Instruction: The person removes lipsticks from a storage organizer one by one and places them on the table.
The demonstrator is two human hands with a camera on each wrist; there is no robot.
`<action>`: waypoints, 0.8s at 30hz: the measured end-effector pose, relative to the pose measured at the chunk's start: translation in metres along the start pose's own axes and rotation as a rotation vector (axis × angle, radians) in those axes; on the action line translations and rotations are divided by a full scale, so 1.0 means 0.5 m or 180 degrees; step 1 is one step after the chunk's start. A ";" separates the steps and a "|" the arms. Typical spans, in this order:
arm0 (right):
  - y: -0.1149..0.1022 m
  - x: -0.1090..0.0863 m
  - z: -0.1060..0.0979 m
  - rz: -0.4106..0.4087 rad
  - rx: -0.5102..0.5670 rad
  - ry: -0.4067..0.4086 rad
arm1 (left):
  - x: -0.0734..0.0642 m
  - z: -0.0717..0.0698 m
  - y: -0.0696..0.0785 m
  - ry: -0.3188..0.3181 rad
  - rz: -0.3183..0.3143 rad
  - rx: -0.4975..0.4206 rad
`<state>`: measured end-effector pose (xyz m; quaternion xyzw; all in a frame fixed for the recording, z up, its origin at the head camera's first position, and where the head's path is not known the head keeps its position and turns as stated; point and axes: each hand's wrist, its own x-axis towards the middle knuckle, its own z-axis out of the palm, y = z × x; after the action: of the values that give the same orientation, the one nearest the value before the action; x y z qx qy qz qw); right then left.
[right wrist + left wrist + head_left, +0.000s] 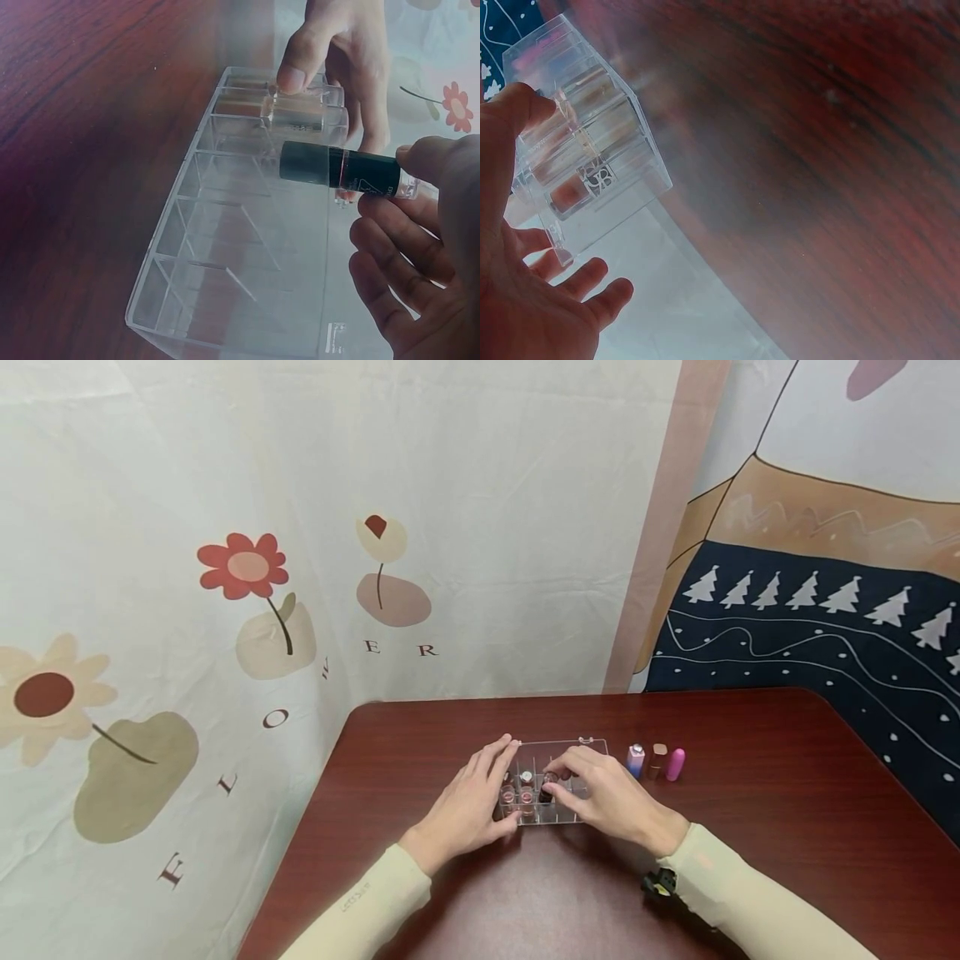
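The pale wall cloth (pixel 517 527) reads FLOWER, while lettering on the left sleeve (pixel 367 906) is illegible

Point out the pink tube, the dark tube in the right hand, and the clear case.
Pink tube (pixel 676 765), head view: middle of body.
Dark tube (pixel 365 172), right wrist view: dark barrel.
Clear case (pixel 300 281), right wrist view: bare wall.

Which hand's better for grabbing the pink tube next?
Probably the right hand, after letting go of the dark tube: it's closer to the pink tube. The left hand is farther away, holding the clear box's left end.
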<state>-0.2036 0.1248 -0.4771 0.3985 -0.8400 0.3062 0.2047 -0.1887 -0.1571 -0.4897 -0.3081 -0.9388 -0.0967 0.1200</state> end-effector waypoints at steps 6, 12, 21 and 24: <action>-0.003 0.001 -0.005 -0.0065 0.0024 0.0093 | 0.001 0.000 0.000 -0.0035 -0.0029 -0.0011; -0.002 0.000 -0.009 -0.0132 0.0062 0.0182 | 0.000 -0.001 0.001 -0.0021 -0.0016 0.0012; 0.005 -0.001 -0.019 -0.0227 0.0062 0.0316 | -0.001 0.000 0.002 0.0013 -0.0009 -0.0001; 0.007 -0.002 -0.023 -0.0244 0.0035 0.0352 | -0.001 0.000 0.002 0.0006 -0.0009 0.0010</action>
<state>-0.2046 0.1348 -0.4702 0.4139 -0.8098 0.3243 0.2601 -0.1878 -0.1568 -0.4897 -0.3064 -0.9393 -0.0958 0.1212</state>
